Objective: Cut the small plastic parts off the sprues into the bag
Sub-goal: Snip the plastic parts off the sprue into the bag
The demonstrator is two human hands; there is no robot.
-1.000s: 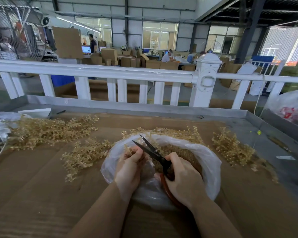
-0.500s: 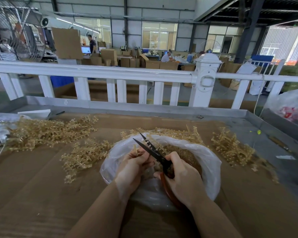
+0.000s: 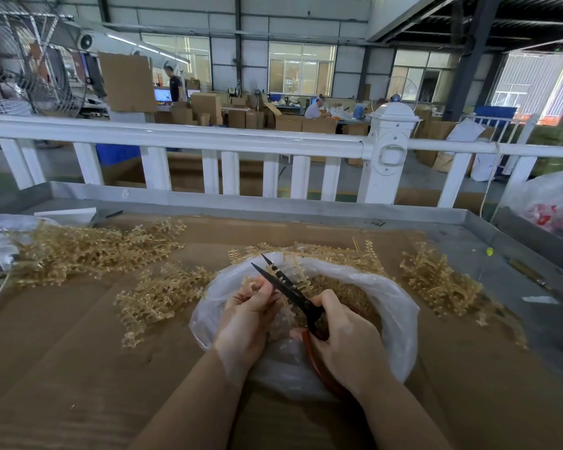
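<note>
A: Over the bag [image 3: 400, 323], your left hand [image 3: 246, 323] pinches a sprue [image 3: 298, 274]; your right hand [image 3: 345, 336] is curled round the scissors [image 3: 285, 285], blades slightly apart.

B: How does it handle?

A: Light, thin, probably brittle. Hold the stem close to the cut so it doesn't flex. Cut parts look tiny and bouncy; keep the blades above the bag's mouth.

B: More sprues?

A: Piles [image 3: 88, 251] lie on the cardboard [image 3: 78, 368] beside it.

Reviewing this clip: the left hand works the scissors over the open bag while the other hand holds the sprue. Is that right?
Not quite. In the head view the right hand works the scissors over the open bag, and the left hand holds the sprue. The rest stands.
</note>
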